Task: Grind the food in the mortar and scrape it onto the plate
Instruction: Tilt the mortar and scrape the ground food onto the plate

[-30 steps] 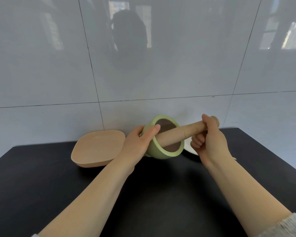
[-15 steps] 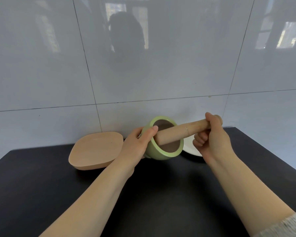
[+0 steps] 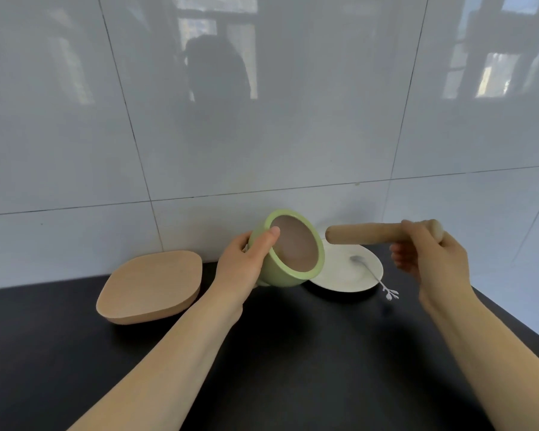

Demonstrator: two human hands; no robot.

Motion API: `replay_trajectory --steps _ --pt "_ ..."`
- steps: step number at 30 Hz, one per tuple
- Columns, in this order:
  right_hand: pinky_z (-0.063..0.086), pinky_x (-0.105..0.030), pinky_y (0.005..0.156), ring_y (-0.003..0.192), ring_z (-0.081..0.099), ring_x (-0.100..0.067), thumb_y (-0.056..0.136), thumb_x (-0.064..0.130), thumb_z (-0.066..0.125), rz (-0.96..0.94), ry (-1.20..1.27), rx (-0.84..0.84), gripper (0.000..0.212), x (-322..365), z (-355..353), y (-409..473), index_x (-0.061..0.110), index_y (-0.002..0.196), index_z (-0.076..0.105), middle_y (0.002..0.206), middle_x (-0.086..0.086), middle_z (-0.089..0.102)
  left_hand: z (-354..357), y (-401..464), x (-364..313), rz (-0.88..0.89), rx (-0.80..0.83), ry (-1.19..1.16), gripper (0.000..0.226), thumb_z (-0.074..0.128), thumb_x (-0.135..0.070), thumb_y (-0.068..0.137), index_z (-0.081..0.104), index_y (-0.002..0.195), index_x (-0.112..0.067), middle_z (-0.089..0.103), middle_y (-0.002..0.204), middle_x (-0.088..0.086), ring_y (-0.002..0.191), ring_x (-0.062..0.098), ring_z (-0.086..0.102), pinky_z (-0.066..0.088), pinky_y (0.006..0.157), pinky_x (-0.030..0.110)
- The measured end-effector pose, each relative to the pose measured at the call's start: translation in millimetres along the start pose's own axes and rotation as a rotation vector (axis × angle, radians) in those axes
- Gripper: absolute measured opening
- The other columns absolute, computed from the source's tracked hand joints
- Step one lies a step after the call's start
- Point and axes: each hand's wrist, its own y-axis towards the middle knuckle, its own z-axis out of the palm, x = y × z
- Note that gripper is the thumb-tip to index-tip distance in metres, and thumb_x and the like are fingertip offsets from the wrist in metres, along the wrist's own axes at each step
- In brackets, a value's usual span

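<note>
Mortar (image 3: pixel 285 269) tilted in left hand (image 3: pixel 243 269) — pestle (image 3: pixel 364 233) in right hand (image 3: pixel 430 256)

No writing, label, brand, number or sign can be read anywhere in this view; the green mortar (image 3: pixel 288 262), the wooden pestle (image 3: pixel 366 233), the white plate (image 3: pixel 347 275), the spoon (image 3: pixel 369 273) lying on it, the tan bowl (image 3: pixel 151 286) and the black table (image 3: pixel 293 353) all show plain, unmarked surfaces; the tiled wall (image 3: pixel 293 135) behind the table's far edge carries only blurred reflections, with nothing legible in them.
</note>
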Motion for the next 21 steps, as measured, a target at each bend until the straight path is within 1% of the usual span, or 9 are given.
replay_trajectory --steps 2,4,8,10,12,15,17,19,21 --pt "0.053 -0.033 0.062 0.065 0.064 -0.026 0.08 0.017 0.064 -0.035 -0.101 0.016 0.013 -3 -4 2 0.003 0.079 0.061 0.072 -0.016 0.069 7 4 -1 0.003 0.005 0.01 0.067 0.062 -0.069 0.057 0.063 0.109 -0.028 0.066 0.112 -0.003 0.103 0.017 0.064 0.056 0.088 0.045" --pt "0.057 -0.035 0.066 0.07 0.069 -0.027 0.079 0.012 0.062 -0.055 -0.168 0.03 0.009 -6 -7 4 0.006 0.084 0.066 0.073 -0.014 0.073 12 7 -1 0.009 0.011 0.016 0.065 0.062 -0.069 0.058 0.063 0.109 -0.029 0.066 0.111 -0.003 0.103 0.017 0.064 0.056 0.087 0.044" --pt "0.058 -0.044 0.079 0.073 0.072 -0.026 0.075 0.011 0.063 -0.066 -0.287 0.072 0.015 -19 -14 12 0.017 0.089 0.068 0.07 -0.005 0.074 23 13 0 0.011 0.012 0.012 0.066 0.063 -0.069 0.056 0.064 0.109 -0.029 0.066 0.112 -0.003 0.102 0.017 0.064 0.056 0.087 0.043" --pt "0.057 -0.048 0.081 0.075 0.072 -0.028 0.073 0.009 0.063 -0.059 -0.308 0.1 0.019 -24 -17 17 0.019 0.088 0.069 0.071 -0.006 0.074 28 16 0 0.012 0.012 0.011 0.064 0.063 -0.068 0.057 0.064 0.108 -0.03 0.067 0.111 -0.004 0.103 0.016 0.064 0.056 0.089 0.044" --pt "0.057 -0.049 0.082 0.078 0.071 -0.031 0.073 0.006 0.062 -0.05 -0.301 0.128 0.022 -27 -19 21 0.019 0.088 0.071 0.074 -0.009 0.074 31 19 1 0.015 0.01 0.009 0.056 0.064 -0.065 0.064 0.065 0.107 -0.03 0.067 0.111 -0.004 0.103 0.016 0.064 0.055 0.09 0.044" --pt "0.057 -0.049 0.082 0.081 0.07 -0.034 0.074 0.0 0.062 -0.029 -0.276 0.153 0.025 -30 -21 25 0.021 0.086 0.071 0.078 -0.011 0.073 35 24 2 0.019 0.002 -0.009 0.038 0.062 -0.057 0.077 0.065 0.103 -0.029 0.068 0.109 -0.003 0.1 0.016 0.065 0.056 0.088 0.043" --pt "0.057 -0.047 0.083 0.082 0.07 -0.033 0.074 0.001 0.063 -0.015 -0.293 0.166 0.027 -34 -22 28 0.025 0.084 0.07 0.079 -0.007 0.073 37 25 1 0.021 0.005 -0.013 0.036 0.061 -0.055 0.08 0.065 0.105 -0.029 0.067 0.11 -0.003 0.101 0.015 0.065 0.057 0.087 0.042" --pt "0.056 -0.044 0.083 0.084 0.069 -0.03 0.074 0.004 0.065 -0.019 -0.338 0.182 0.027 -39 -22 31 0.029 0.085 0.068 0.082 -0.002 0.072 39 26 1 0.026 0.001 -0.014 0.035 0.061 -0.054 0.081 0.064 0.106 -0.029 0.066 0.111 -0.003 0.101 0.016 0.064 0.057 0.086 0.042" --pt "0.054 -0.035 0.079 0.086 0.066 -0.022 0.076 0.008 0.067 -0.034 -0.407 0.204 0.026 -43 -22 33 0.031 0.088 0.066 0.085 0.004 0.068 39 25 1 0.034 -0.002 -0.028 0.028 0.06 -0.051 0.083 0.064 0.101 -0.03 0.066 0.109 -0.004 0.1 0.015 0.064 0.057 0.084 0.039"
